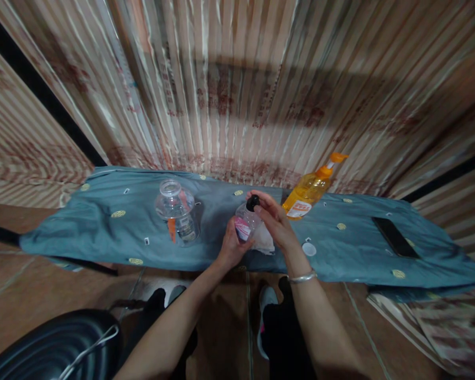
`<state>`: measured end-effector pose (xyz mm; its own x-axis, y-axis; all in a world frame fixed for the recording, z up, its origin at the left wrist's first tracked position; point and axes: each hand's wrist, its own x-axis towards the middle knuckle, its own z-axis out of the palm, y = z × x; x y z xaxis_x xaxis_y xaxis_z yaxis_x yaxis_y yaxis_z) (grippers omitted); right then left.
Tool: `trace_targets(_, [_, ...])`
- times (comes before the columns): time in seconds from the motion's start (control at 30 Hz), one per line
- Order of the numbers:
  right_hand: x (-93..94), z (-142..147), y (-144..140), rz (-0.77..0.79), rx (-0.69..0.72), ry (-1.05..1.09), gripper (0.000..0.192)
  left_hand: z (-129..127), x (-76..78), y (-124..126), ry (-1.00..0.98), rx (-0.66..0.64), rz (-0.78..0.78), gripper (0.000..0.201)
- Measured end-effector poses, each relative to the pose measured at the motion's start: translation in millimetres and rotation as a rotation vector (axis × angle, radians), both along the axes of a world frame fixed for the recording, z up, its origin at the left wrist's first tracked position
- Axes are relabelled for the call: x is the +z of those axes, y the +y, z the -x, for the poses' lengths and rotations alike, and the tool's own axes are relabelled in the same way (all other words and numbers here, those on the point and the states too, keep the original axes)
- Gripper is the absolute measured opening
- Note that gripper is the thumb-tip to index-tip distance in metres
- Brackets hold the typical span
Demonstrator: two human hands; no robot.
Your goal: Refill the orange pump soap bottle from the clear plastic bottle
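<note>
Above the front middle of the cloth-covered table, my left hand [233, 245] is wrapped round the lower body of a small clear bottle [246, 215] with a pink label. My right hand [275, 219] pinches the black cap [253, 202] at the bottle's neck between thumb and fingers. The bottle leans slightly. Just behind and below it, partly covered, lies a white cloth or tissue [264, 240]. To the right of my right hand a white round lid [309, 249] rests flat on the table.
A wide clear plastic jar [178, 211] with an orange mark stands at the left. An orange pump bottle [307, 192] of yellow liquid is at the back right, a black phone [395, 237] further right. Striped curtain [241, 95] hangs behind the blue-green tablecloth [352, 258]. A black stool [59, 343] is lower left.
</note>
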<state>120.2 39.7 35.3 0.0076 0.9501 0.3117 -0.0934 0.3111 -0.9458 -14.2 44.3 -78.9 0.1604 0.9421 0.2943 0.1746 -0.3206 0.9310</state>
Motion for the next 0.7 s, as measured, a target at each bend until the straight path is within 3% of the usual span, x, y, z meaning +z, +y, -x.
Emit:
trace_targets(0.23, [-10.2, 16, 5, -0.022, -0.209, -0.014, 0.056, 0, -3.2, 1, -0.004, -0.006, -0.005, 0.07])
trace_targets(0.5, [-2.5, 5, -3, -0.054, -0.029, -0.085, 0.048, 0, -4.8, 0, -0.011, 0.012, -0.004, 0.072])
trace_targets(0.7, [-8.5, 17, 0, -0.043, -0.19, -0.059, 0.057, -3, -5.4, 0, -0.012, 0.025, -0.008, 0.068])
